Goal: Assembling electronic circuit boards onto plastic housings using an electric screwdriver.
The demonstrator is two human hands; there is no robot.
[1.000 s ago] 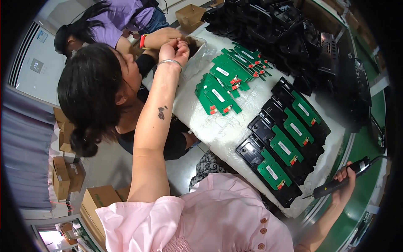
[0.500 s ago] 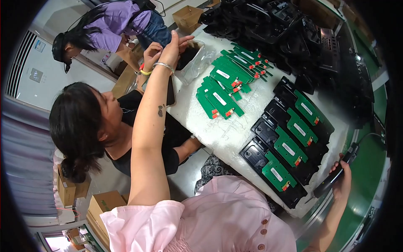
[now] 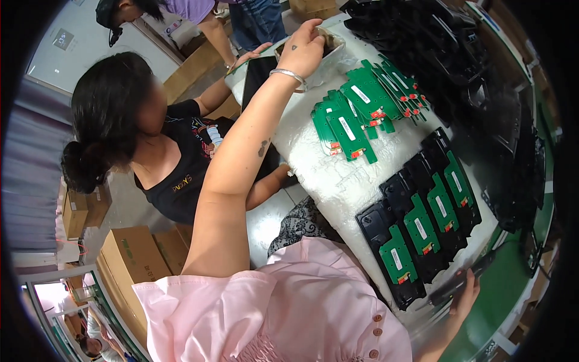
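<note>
Presently, the electric screwdriver (image 3: 476,269) is at the near right corner of the table, grasped by the right hand (image 3: 464,298), whose fingers close around its dark body. Both are motion-blurred; detail of the bit is not readable. The left hand (image 3: 303,53) is at the far end, over the edge of an open plastic-lined box (image 3: 338,49). Its fingers are bent and the tips hidden; cannot tell whether anything is pinched. A silver bangle (image 3: 288,73) circles the left wrist.

Near the screwdriver: four black plastic housings (image 3: 375,219) in a slanting row, each bearing one green circuit board (image 3: 395,256) with a white label and a red connector. Between this row and the box: an overlapping spread of loose circuit boards (image 3: 356,120), same type. All rest on white foam wrap (image 3: 338,187) covering the table. Beyond, along the right side: a heap of black plastic parts (image 3: 434,54).

Left side: a co-worker in a black top (image 3: 175,193), partly behind the left forearm; a second person in purple (image 3: 193,9) farther off. Cardboard boxes (image 3: 132,253) stand at lower left.
</note>
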